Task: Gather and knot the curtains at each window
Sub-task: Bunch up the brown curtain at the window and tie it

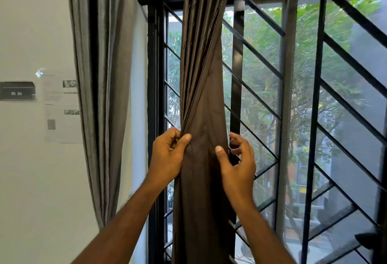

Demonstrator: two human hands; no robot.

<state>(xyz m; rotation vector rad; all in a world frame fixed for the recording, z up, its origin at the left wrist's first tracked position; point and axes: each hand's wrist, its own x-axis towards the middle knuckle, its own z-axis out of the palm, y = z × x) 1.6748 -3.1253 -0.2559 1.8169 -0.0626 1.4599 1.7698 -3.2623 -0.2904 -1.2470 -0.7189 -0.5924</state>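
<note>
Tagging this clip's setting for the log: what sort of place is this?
Probably a room in a home or a rented flat. A barred window looks out on trees, a brown curtain and a grey curtain hang beside it, and printed notices are stuck on the white wall.

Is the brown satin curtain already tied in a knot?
No: the brown satin curtain hangs gathered and twisted, unknotted, with the left hand pinching its folds.
</note>
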